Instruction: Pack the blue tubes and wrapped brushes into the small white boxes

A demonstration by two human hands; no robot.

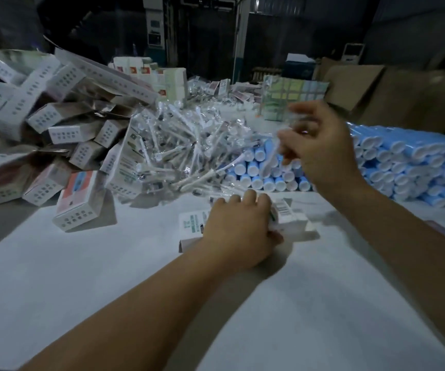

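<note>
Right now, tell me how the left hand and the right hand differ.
The left hand is low on the table, gripping a small white box; the right hand is raised above the blue tubes. The left grip wraps a rigid carton, while the right pinches a clear wrapped brush. Both hold something.

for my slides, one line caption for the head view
Left hand holds a small white box on the table while the right hand lifts a wrapped brush.
</note>
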